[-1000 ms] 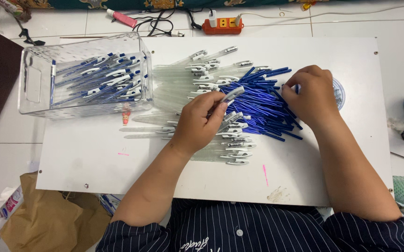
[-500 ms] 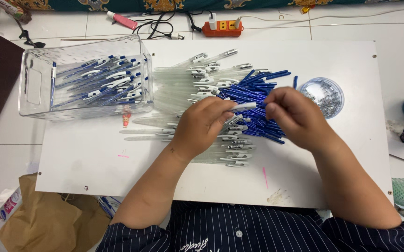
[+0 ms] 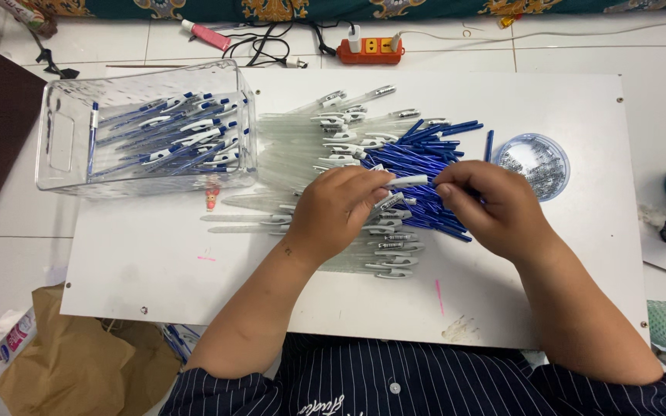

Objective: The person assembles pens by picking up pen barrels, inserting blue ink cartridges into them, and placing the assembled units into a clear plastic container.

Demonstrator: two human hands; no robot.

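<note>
Mid-table, the left hand (image 3: 338,209) pinched a clear pen barrel (image 3: 408,182), its tip toward the right hand (image 3: 495,206), whose fingers closed on something hidden. Blue refills (image 3: 418,166) lay behind; finished pens filled the bin (image 3: 63,173) at the far-left corner.

The person wears a dark navy shirt (image 3: 418,381) with thin white pinstripes, a row of small pale buttons down the front and cursive white stitching near the chest (too small to make out). The sleeves end above the elbows, leaving both forearms bare. No rings, watch or gloves show on the left hand (image 3: 338,209) or the right hand (image 3: 495,206).
</note>
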